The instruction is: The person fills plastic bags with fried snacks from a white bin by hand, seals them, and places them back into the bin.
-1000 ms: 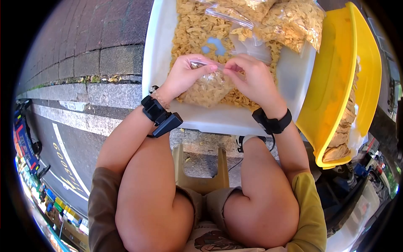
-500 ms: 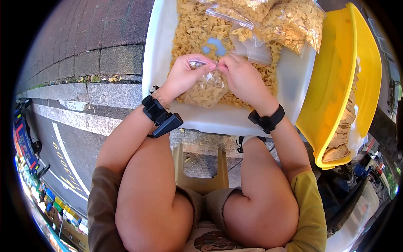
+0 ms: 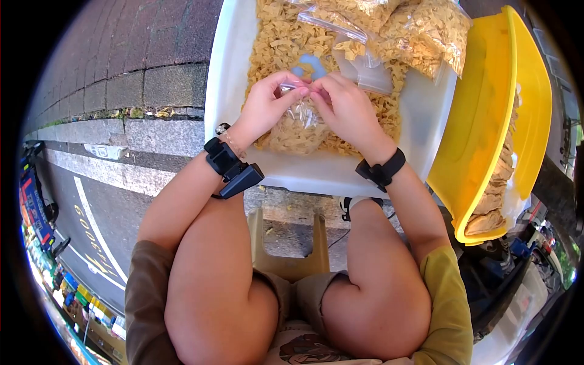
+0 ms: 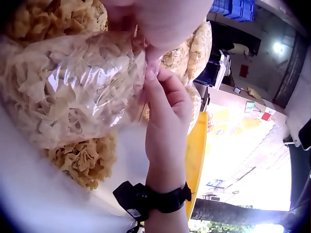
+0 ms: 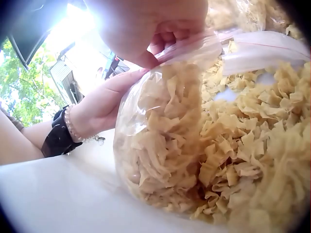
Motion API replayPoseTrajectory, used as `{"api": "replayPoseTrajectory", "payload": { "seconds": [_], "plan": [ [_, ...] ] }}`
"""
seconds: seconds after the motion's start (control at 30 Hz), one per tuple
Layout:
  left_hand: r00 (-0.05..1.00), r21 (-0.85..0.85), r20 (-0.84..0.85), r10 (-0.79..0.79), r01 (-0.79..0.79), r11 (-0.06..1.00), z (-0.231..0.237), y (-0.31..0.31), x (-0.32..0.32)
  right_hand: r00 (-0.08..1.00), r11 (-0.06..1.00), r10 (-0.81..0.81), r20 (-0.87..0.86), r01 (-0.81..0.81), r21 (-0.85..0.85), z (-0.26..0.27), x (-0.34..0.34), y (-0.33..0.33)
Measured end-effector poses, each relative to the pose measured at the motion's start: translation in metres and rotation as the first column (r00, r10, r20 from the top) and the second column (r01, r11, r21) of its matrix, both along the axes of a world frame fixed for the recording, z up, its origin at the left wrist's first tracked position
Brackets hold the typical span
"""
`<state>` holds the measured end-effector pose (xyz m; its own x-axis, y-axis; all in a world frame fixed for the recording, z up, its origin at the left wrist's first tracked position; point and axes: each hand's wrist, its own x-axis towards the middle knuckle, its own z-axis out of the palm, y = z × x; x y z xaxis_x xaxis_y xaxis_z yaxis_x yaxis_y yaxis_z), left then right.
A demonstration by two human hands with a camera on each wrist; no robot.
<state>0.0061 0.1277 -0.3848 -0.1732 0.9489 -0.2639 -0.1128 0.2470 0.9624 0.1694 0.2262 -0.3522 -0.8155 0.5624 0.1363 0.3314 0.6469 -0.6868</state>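
Clear bag (image 3: 298,132) of pale yellow flakes sits upright-ish at the near side of the white tray (image 3: 421,121), its lower part against the loose flakes (image 3: 277,36). Both hands are on its top edge: left hand (image 3: 269,102) pinches the strip between thumb and fingers, right hand (image 3: 348,109) pinches just beside it, fingertips nearly meeting. Can't tell if the strip is sealed under the fingers; they hide it. Handling, my read: light for its bulk, floppy film, no stiffness except along the strip. Shiny plastic, so probably slippery; a flat palm on the side would likely skid. Flakes look thin and dry, so squeezing the belly likely crushes them. Best hold is the empty film at the top, pinched between thumb and finger, about where both hands are now; for a lift I'd add a palm under the bottom. Farther out in the tray, a mostly flat bag (image 3: 372,76) lies on the flakes past the right hand, and stuffed bags (image 3: 421,36) pile up beyond it. Yellow bin (image 3: 477,115) stands at the tray's right, brown pieces (image 3: 488,210) inside.
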Motion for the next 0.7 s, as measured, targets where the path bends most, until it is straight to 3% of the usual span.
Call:
{"api": "replayPoseTrajectory", "payload": {
  "seconds": [0.13,0.23,0.3,0.4,0.57,0.7],
  "plan": [
    [0.988,-0.089,-0.138,-0.064,0.051,0.995,0.005,-0.001,-0.005,1.0,0.998,0.011,0.028,-0.013,0.069,0.002,-0.004,-0.006],
    [0.976,0.044,-0.215,-0.016,0.026,0.999,-0.007,-0.002,-0.004,0.998,0.991,0.015,0.062,-0.023,0.133,0.0,-0.008,-0.004],
    [0.995,-0.043,-0.083,0.063,-0.066,0.997,-0.011,-0.003,-0.005,0.998,0.987,0.02,0.057,-0.029,0.158,-0.002,-0.012,-0.002],
    [0.988,-0.129,-0.036,0.148,-0.152,0.98,-0.016,-0.003,-0.006,0.997,0.976,0.021,0.072,-0.036,0.217,-0.004,-0.011,-0.001],
    [0.978,-0.122,-0.005,0.207,-0.206,0.971,-0.018,-0.001,-0.005,0.99,0.954,0.043,0.131,-0.08,0.289,0.002,-0.008,0.002],
    [0.963,-0.218,0.088,0.256,-0.232,0.948,0.01,-0.002,-0.002,0.978,0.984,0.006,0.21,-0.043,0.172,0.015,-0.004,0.007]
  ]
}}
